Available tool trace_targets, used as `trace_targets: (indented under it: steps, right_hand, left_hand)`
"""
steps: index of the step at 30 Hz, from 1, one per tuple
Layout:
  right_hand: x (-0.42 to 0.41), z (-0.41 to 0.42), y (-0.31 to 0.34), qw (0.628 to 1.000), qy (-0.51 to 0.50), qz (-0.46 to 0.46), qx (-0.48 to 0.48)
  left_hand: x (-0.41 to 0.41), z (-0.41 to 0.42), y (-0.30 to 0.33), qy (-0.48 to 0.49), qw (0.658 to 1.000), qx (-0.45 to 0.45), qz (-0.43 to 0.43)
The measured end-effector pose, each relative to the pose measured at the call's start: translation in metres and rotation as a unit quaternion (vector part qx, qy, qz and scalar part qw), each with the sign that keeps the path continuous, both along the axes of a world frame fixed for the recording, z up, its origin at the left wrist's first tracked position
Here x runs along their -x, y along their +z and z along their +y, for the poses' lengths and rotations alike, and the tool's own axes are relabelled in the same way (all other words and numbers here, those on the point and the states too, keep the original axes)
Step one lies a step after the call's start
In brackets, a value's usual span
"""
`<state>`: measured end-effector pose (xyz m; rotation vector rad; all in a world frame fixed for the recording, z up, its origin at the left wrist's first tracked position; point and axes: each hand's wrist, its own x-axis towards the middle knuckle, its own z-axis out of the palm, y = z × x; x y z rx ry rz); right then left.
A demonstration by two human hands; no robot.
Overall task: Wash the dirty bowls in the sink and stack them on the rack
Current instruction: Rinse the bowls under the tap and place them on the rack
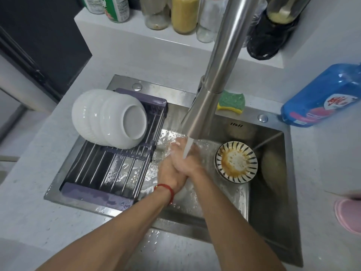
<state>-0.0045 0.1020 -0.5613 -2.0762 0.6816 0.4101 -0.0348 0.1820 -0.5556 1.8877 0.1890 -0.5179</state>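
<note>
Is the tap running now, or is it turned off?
Running. A stream of water falls from the faucet spout onto the left hand and right hand, which are together beneath it.

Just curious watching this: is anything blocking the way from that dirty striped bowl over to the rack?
Yes: both hands, left hand and right hand, rub together under the faucet stream, right between the striped bowl and the rack, whose front bars are free.

I see a green and yellow sponge (231, 102) on the far sink ledge, a blue detergent bottle (320, 96) lying at right, jars and bottles (184, 14) along the far shelf, a pink object (349, 214) at the right edge.
</note>
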Motion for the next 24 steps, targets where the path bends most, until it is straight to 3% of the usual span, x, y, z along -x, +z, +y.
trace_targets:
  steps: [2,4,8,11,13,14,16,18,19,21,24]
  right_hand:
    - [-0.006,-0.020,-0.008,1.000,-0.016,0.025,0.000]
    - [0.001,-0.043,-0.026,0.989,-0.106,0.075,-0.076]
    - [0.054,-0.059,-0.029,0.906,-0.282,0.084,-0.303]
    - [0.077,-0.064,-0.018,0.832,-0.350,0.014,-0.430]
    - [0.078,-0.059,-0.008,0.815,-0.378,-0.030,-0.438]
    - [0.074,-0.053,0.000,0.830,-0.377,-0.043,-0.408]
    - [0.065,-0.037,0.010,0.901,-0.329,-0.063,-0.276]
    - [0.060,-0.024,0.016,0.972,-0.201,-0.098,-0.080]
    - [0.060,-0.019,0.015,0.986,-0.128,-0.109,-0.001]
    - [0.066,-0.008,0.017,0.987,0.001,-0.129,0.091]
    - [0.084,-0.009,0.019,0.955,0.169,-0.167,0.175]
  left_hand:
    - [0.000,0.004,0.002,0.006,0.997,0.061,0.044]
    - [-0.005,0.005,0.013,0.044,0.988,0.108,0.099]
    - [-0.034,0.020,0.010,0.111,0.967,0.141,0.180]
    - [-0.046,0.026,-0.001,0.093,0.974,0.093,0.185]
    - [-0.043,0.017,-0.007,-0.003,0.986,0.001,0.166]
    - [-0.044,0.011,-0.022,-0.060,0.987,-0.034,0.144]
    - [-0.033,-0.003,-0.018,-0.138,0.980,-0.067,0.129]
    - [-0.028,-0.013,-0.006,-0.080,0.970,0.042,0.224]
    - [-0.027,-0.015,0.010,-0.047,0.953,0.112,0.279]
    - [-0.032,-0.010,0.020,-0.022,0.933,0.187,0.308]
    - [-0.042,0.007,0.015,0.063,0.949,0.168,0.258]
